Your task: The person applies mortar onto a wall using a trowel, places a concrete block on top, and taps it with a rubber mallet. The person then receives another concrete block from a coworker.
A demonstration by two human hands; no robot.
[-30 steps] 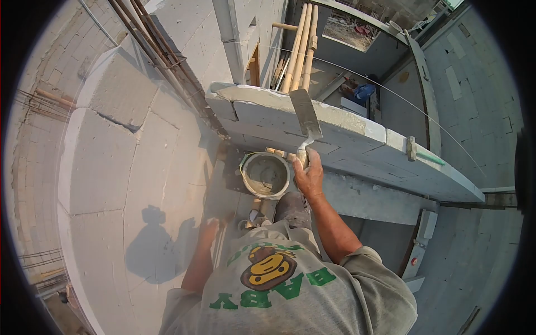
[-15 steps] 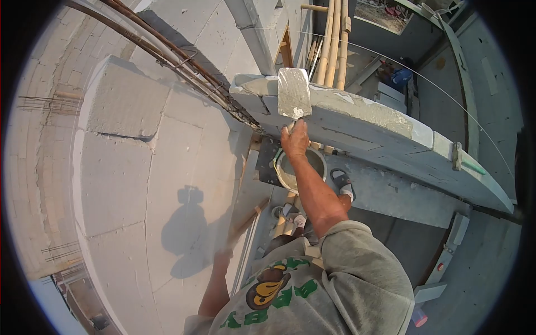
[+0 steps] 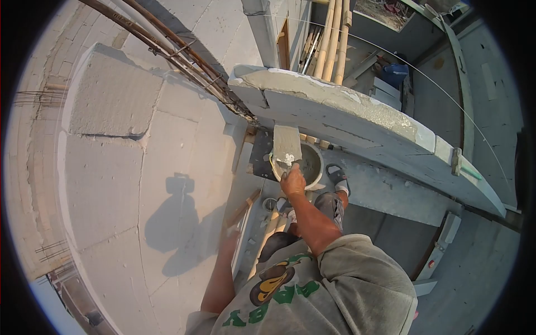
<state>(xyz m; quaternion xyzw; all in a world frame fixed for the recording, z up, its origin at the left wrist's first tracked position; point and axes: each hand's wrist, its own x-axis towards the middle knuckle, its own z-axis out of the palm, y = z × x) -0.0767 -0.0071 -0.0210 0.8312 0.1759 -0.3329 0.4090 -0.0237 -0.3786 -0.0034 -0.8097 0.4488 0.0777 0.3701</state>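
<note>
My right hand (image 3: 294, 181) is closed around the handle of a trowel (image 3: 287, 143). Grey mortar coats the broad, squared blade, with a pale lump near its handle end. Blade and hand are over the left side of a round bucket (image 3: 317, 170) with grey mortar inside. Behind the bucket, a low block wall (image 3: 335, 120) carries a rough layer of mortar along its top. My left hand (image 3: 229, 234) is low at the left, beside a brown wooden piece (image 3: 244, 207); its fingers are blurred, so I cannot tell whether it grips the wood.
Large pale blocks (image 3: 106, 184) form a wall on the left. Rusty steel bars (image 3: 167, 49) slant down towards the wall corner. Bamboo poles (image 3: 330, 44) lie beyond the low wall, and a thin string (image 3: 430, 75) crosses above. A sandalled foot (image 3: 338, 176) stands right of the bucket.
My right hand has brought the trowel down and back from the wall top to over the bucket. The view has shifted slightly. My left hand stays low beside the wooden piece.
</note>
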